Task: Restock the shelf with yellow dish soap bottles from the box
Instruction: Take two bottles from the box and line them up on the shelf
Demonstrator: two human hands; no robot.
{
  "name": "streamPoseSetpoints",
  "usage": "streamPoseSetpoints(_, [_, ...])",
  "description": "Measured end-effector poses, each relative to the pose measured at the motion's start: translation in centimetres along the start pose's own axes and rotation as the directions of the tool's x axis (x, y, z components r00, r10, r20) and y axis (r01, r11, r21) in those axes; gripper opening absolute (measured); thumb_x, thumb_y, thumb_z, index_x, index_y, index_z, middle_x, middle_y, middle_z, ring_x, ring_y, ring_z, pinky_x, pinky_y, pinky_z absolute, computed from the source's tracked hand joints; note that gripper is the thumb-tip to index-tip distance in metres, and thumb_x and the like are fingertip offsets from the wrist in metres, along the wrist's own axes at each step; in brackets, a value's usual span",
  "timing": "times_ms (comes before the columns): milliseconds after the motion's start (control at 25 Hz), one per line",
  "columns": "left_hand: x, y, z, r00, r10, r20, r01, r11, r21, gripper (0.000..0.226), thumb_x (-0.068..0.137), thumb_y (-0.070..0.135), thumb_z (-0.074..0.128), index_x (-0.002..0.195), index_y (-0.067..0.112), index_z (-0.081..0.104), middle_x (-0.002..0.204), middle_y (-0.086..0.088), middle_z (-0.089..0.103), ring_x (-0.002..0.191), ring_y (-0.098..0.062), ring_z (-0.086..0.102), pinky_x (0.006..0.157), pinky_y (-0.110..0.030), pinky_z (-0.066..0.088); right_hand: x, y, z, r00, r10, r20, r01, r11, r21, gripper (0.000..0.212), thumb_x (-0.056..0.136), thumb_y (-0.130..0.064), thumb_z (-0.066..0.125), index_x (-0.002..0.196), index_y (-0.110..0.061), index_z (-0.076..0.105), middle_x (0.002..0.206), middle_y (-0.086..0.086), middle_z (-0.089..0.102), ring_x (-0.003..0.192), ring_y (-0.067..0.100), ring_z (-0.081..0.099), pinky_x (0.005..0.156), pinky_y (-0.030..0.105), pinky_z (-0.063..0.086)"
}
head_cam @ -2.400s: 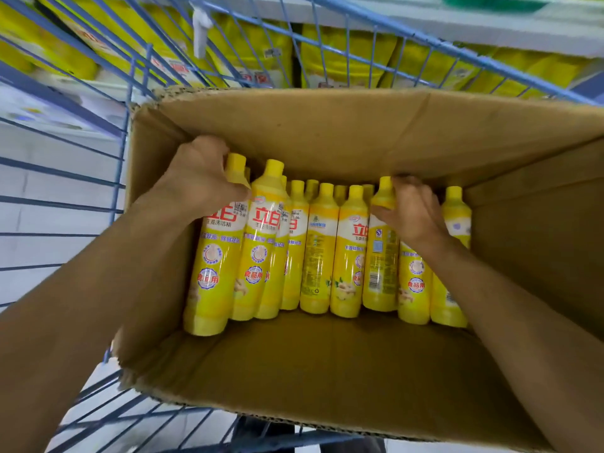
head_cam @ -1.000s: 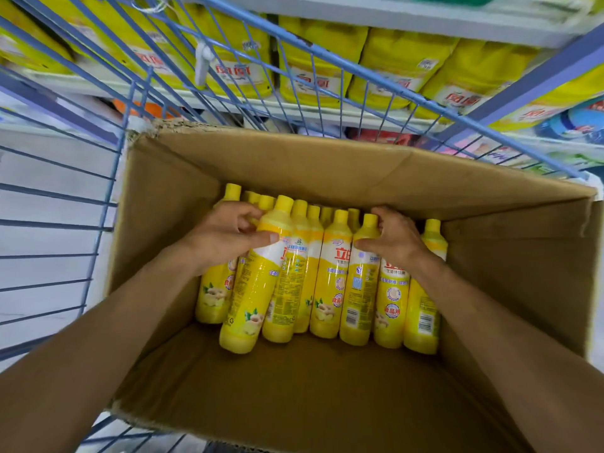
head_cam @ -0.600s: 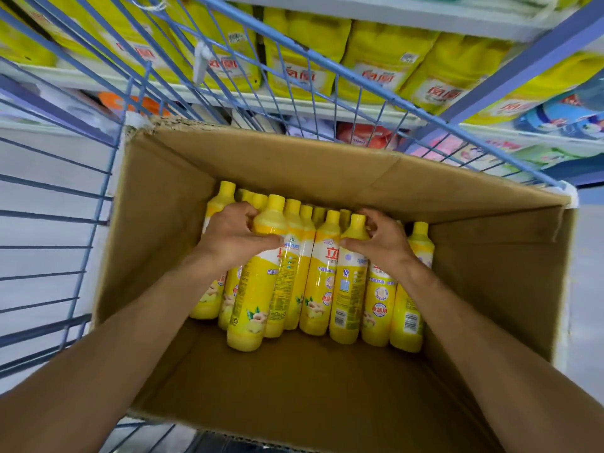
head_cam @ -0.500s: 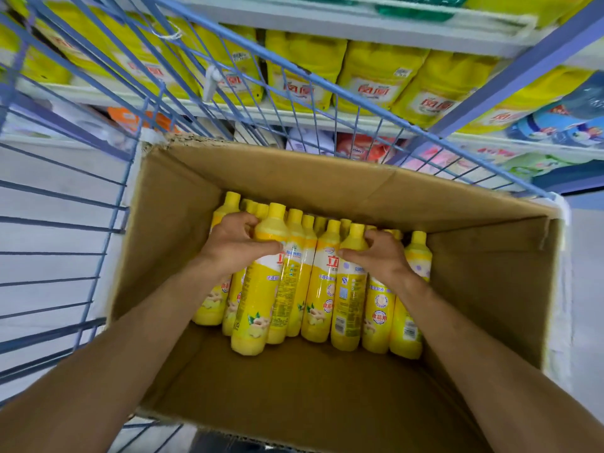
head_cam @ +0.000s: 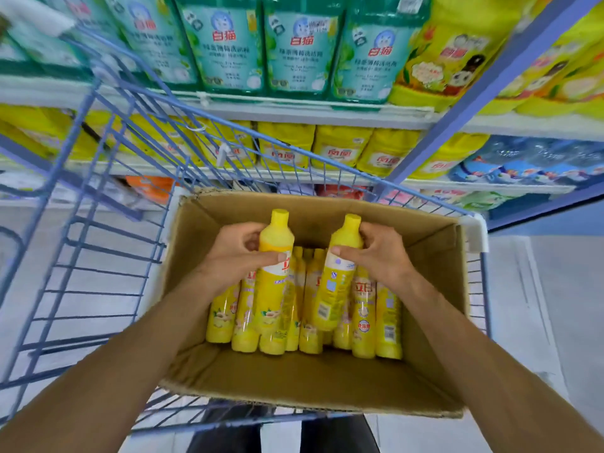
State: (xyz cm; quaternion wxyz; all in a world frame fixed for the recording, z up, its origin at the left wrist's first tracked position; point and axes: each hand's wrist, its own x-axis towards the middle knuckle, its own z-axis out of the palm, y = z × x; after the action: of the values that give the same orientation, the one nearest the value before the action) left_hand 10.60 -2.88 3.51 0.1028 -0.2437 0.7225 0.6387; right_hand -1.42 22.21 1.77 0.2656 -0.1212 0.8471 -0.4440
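Note:
An open cardboard box (head_cam: 313,384) sits in a blue wire cart and holds several yellow dish soap bottles (head_cam: 362,322) standing along its far side. My left hand (head_cam: 235,253) grips one yellow bottle (head_cam: 273,289) around its shoulder, raised partly above the others. My right hand (head_cam: 379,253) grips a second yellow bottle (head_cam: 333,289) the same way, also lifted. Both caps stand clear above the row. The shelf (head_cam: 294,112) rises behind the cart.
The blue wire cart (head_cam: 98,256) surrounds the box, with its front rim between me and the shelves. Teal refill pouches (head_cam: 294,47) fill the upper shelf and yellow pouches (head_cam: 340,152) the one below. A blue shelf post (head_cam: 457,106) slants at right.
Both hands have each pulled a bottle up out of the row. My head has tilted up, so more of the shelves shows.

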Motion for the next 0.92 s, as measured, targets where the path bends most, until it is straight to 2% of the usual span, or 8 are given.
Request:
streamPoseSetpoints(40, [-0.3, 1.6, -0.4, 0.999, 0.042, -0.002, -0.042, 0.999, -0.008, 0.041, 0.069, 0.003, 0.089, 0.096, 0.027, 0.071, 0.086, 0.01, 0.077, 0.078, 0.004, 0.067, 0.072, -0.011, 0.053, -0.3, -1.8, -0.8, 0.999, -0.039, -0.003, 0.039, 0.999, 0.037, 0.022, 0.074, -0.024, 0.09, 0.086, -0.022, 0.073, 0.079, -0.007, 0.075, 0.068, -0.002, 0.06, 0.065, 0.021, 0.052])
streamPoseSetpoints(120, [-1.0, 5.7, -1.3, 0.991, 0.132, -0.004, -0.132, 0.991, -0.027, 0.046, 0.069, 0.002, 0.089, 0.103, 0.027, 0.07, 0.098, 0.002, 0.077, 0.084, -0.001, 0.069, 0.077, -0.014, 0.054, -1.2, -6.0, -2.6, 0.994, -0.106, -0.032, 0.109, 0.988, 0.113, 0.029, 0.075, -0.014, 0.089, 0.098, -0.01, 0.073, 0.095, 0.008, 0.078, 0.083, 0.017, 0.072, 0.079, 0.035, 0.06])
streamPoseSetpoints(200, [-1.9, 10.1, -2.1, 0.972, 0.233, -0.007, -0.233, 0.972, -0.027, 0.049, 0.067, 0.006, 0.091, 0.105, 0.027, 0.069, 0.1, 0.0, 0.077, 0.088, -0.004, 0.071, 0.081, -0.017, 0.055, -1.9, -10.4, -4.5, 0.984, -0.171, -0.052, 0.176, 0.975, 0.139, 0.035, 0.075, -0.013, 0.089, 0.104, -0.005, 0.071, 0.101, 0.014, 0.077, 0.097, 0.031, 0.074, 0.087, 0.046, 0.06])
streamPoseSetpoints(360, [-4.5, 19.1, -3.9, 0.912, 0.41, 0.009, -0.41, 0.912, 0.02, 0.047, 0.071, 0.007, 0.09, 0.113, 0.017, 0.071, 0.104, 0.003, 0.077, 0.096, -0.009, 0.072, 0.087, -0.021, 0.056, -3.4, -18.7, -8.8, 0.945, -0.312, -0.099, 0.323, 0.939, 0.12, 0.039, 0.074, -0.021, 0.09, 0.104, -0.005, 0.072, 0.1, 0.013, 0.077, 0.098, 0.029, 0.074, 0.087, 0.055, 0.058])
streamPoseSetpoints(440, [-6.0, 23.5, -4.8, 0.88, 0.475, 0.014, -0.475, 0.879, 0.041, 0.044, 0.074, 0.006, 0.087, 0.114, 0.014, 0.071, 0.106, 0.001, 0.077, 0.095, -0.008, 0.072, 0.084, -0.022, 0.057, -4.0, -22.6, -11.0, 0.917, -0.377, -0.13, 0.391, 0.914, 0.11, 0.043, 0.072, -0.027, 0.092, 0.104, -0.006, 0.072, 0.1, 0.015, 0.076, 0.1, 0.034, 0.073, 0.085, 0.06, 0.057])
streamPoseSetpoints(640, [-9.0, 34.1, -6.3, 0.782, 0.623, -0.026, -0.621, 0.782, 0.051, 0.04, 0.07, 0.006, 0.089, 0.104, 0.018, 0.073, 0.1, 0.001, 0.079, 0.092, -0.01, 0.073, 0.082, -0.022, 0.056, -6.1, -32.6, -16.5, 0.837, -0.507, -0.206, 0.53, 0.845, 0.075, 0.046, 0.068, -0.032, 0.091, 0.103, -0.01, 0.073, 0.099, 0.01, 0.078, 0.099, 0.035, 0.073, 0.084, 0.059, 0.058])
streamPoseSetpoints(760, [-10.1, 39.9, -6.6, 0.734, 0.678, -0.04, -0.678, 0.735, 0.019, 0.04, 0.071, 0.004, 0.088, 0.105, 0.019, 0.072, 0.1, 0.002, 0.079, 0.093, -0.011, 0.074, 0.081, -0.021, 0.057, -6.4, -37.5, -19.6, 0.797, -0.565, -0.212, 0.589, 0.805, 0.069, 0.035, 0.074, -0.016, 0.09, 0.104, -0.008, 0.073, 0.099, 0.012, 0.078, 0.099, 0.031, 0.074, 0.086, 0.055, 0.059])
streamPoseSetpoints(920, [-9.2, 45.4, -7.4, 0.702, 0.707, -0.084, -0.707, 0.706, 0.043, 0.048, 0.07, 0.006, 0.089, 0.114, 0.009, 0.071, 0.105, -0.004, 0.078, 0.097, -0.014, 0.074, 0.083, -0.026, 0.059, -4.9, -42.1, -23.1, 0.757, -0.623, -0.199, 0.645, 0.761, 0.069, 0.03, 0.074, -0.013, 0.09, 0.099, -0.013, 0.074, 0.097, 0.007, 0.079, 0.094, 0.025, 0.076, 0.084, 0.044, 0.062])
